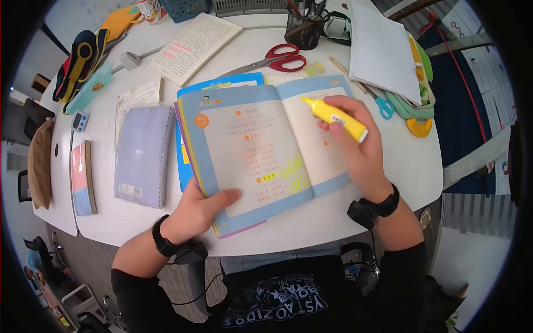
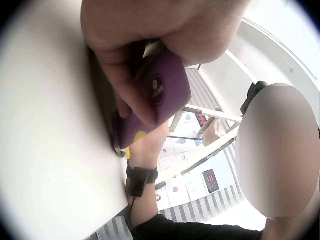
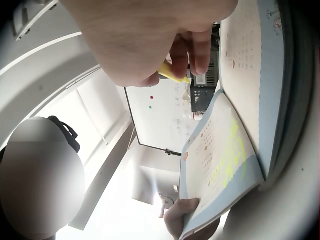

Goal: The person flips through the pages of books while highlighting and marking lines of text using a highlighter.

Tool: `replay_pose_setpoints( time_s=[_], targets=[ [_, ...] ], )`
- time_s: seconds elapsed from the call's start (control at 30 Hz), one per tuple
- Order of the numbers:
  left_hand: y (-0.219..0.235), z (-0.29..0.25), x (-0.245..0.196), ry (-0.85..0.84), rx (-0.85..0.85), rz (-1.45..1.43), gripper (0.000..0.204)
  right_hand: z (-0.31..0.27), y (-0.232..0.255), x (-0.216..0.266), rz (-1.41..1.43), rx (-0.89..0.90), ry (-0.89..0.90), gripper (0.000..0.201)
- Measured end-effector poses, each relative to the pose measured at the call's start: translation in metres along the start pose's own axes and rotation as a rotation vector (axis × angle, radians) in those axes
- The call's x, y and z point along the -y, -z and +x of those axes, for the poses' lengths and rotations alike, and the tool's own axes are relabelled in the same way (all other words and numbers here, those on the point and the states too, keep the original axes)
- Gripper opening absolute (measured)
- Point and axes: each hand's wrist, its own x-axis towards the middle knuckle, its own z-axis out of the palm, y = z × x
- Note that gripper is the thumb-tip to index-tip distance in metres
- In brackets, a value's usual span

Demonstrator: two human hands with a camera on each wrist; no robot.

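Note:
An open book (image 1: pixel 236 119) with blue-bordered pages is held up over the table, tilted. My left hand (image 1: pixel 191 213) grips its lower left corner, thumb on the left page and fingers beneath. In the left wrist view those fingers lie across the purple cover (image 2: pixel 172 82). My right hand (image 1: pixel 361 150) holds a yellow highlighter (image 1: pixel 336 117) between thumb and fingers above the right page, its narrow end pointing to the upper left. Bright yellow handwriting (image 1: pixel 294 172) covers the lower right of the left page, beside a highlighted line. The right wrist view shows the highlighter (image 3: pixel 172 73) partly hidden by the hand.
A blue book (image 1: pixel 181 161) lies under the open one. To its left are a purple spiral notebook (image 1: pixel 141 155) and a small timer (image 1: pixel 79 121). Beyond lie red-handled scissors (image 1: pixel 286 58), a printed book (image 1: pixel 194 47) and a pen holder (image 1: pixel 304 28). Blue-handled scissors (image 1: pixel 384 106) lie at right.

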Motion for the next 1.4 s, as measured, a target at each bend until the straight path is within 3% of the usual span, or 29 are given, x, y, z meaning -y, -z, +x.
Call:
replay_pose_setpoints(
  time_s=[0.17,0.4,0.5,0.57,0.7,0.8,0.87,0.9,0.97,1.13,1.4],
  targets=[
    [0.001,0.0,-0.002,0.06,0.026,-0.075,0.05,-0.003,-0.008,0.005,-0.077,0.082,-0.033,0.031],
    [0.001,0.0,-0.002,0.011,0.042,-0.016,0.051,-0.008,-0.008,0.004,-0.123,0.148,-0.045,0.032],
    [0.002,0.0,0.0,0.006,0.038,0.0,0.051,-0.008,-0.006,-0.001,-0.01,0.11,-0.016,0.029],
    [0.003,-0.001,0.0,0.012,0.045,0.007,0.051,-0.008,-0.001,0.0,0.032,0.136,-0.124,0.026],
    [0.0,-0.002,-0.005,0.023,0.011,0.044,0.049,-0.006,-0.005,0.006,0.018,0.136,-0.131,0.024],
    [0.0,-0.002,-0.003,0.045,-0.002,0.05,0.048,-0.013,-0.01,0.008,0.04,0.17,-0.087,0.025],
    [0.001,-0.003,-0.002,0.073,-0.01,0.045,0.047,-0.017,-0.012,0.012,-0.039,0.346,0.097,0.028],
    [0.002,-0.003,-0.002,0.078,0.0,0.047,0.047,-0.017,-0.015,0.016,-0.032,0.351,0.08,0.028],
    [0.002,-0.002,-0.003,0.088,0.012,0.046,0.047,-0.012,-0.019,0.025,-0.19,0.575,0.321,0.03],
    [-0.001,-0.001,-0.001,-0.009,0.018,-0.011,0.048,-0.012,-0.022,0.026,-0.241,0.606,0.297,0.027],
    [0.003,-0.003,-0.004,0.019,0.029,0.081,0.05,-0.013,-0.024,0.022,-0.214,0.597,0.266,0.027]
  ],
)
